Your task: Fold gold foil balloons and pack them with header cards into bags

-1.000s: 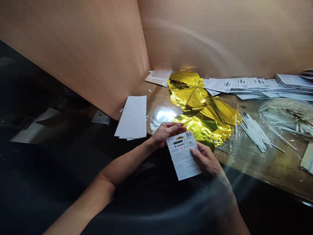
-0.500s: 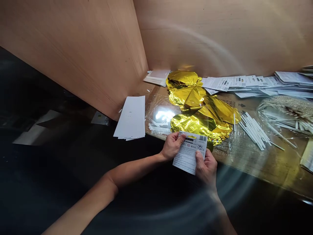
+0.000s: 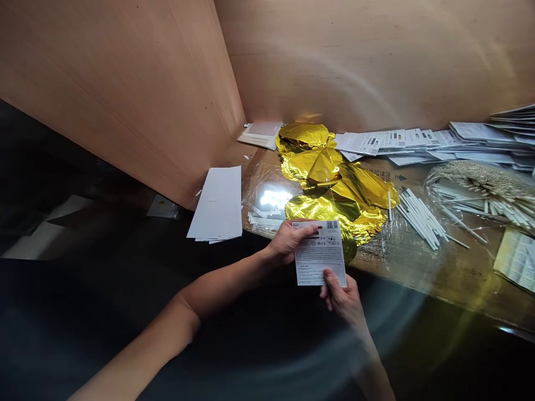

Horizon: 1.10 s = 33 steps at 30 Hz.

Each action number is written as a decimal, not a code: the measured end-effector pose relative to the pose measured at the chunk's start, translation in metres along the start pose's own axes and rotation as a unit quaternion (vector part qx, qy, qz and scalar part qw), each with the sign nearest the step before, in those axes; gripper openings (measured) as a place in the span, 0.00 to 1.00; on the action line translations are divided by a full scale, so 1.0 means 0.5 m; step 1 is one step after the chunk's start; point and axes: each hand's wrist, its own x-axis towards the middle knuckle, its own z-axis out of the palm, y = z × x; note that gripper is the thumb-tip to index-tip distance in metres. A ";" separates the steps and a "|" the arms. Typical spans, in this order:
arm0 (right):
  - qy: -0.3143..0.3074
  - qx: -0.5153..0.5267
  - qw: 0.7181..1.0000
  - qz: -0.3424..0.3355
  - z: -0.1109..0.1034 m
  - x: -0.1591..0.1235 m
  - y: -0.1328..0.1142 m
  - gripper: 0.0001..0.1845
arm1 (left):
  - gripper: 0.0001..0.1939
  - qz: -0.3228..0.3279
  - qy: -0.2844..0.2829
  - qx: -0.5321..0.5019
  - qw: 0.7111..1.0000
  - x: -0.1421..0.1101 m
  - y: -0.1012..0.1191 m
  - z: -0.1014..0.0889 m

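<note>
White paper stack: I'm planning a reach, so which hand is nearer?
Left. The left hand is right of the white paper stack, gripping the printed card; the right hand is farther right, at the card's bottom.

Lt-brown side panel [image 3: 125, 106] stood at 10 o'clock, back panel [image 3: 376, 61] at 1. Brn tabletop [image 3: 472, 287] lay at 4; 8 o'clock was v. dark.

Likely a packing workshop: heaped gold foil [image 3: 320, 161], white sticks [image 3: 421, 219] and printed cards [image 3: 370, 142] (plain wooden panels [image 3: 368, 61] behind).
</note>
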 end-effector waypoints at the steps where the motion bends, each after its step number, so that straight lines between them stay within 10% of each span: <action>1: 0.005 -0.002 1.000 0.004 -0.003 0.000 -0.004 0.34 | 0.25 -0.004 -0.006 -0.002 1.000 0.007 -0.003 0.001; 10: 0.073 0.020 0.997 -0.007 -0.037 0.005 -0.016 0.33 | 0.29 -0.044 -0.054 -0.007 0.998 0.019 -0.057 0.034; 15: 0.003 -0.039 0.999 -0.008 -0.058 0.009 -0.016 0.34 | 0.25 -0.031 0.009 -0.028 0.999 0.044 -0.029 0.037; 25: 0.152 -0.006 0.970 -0.189 -0.045 0.003 0.003 0.26 | 0.27 0.021 0.121 -0.023 0.992 0.055 -0.001 0.051; 33: 0.097 0.142 0.983 -0.067 -0.054 0.020 0.003 0.21 | 0.22 -0.042 -0.008 -0.062 0.997 0.049 0.006 0.038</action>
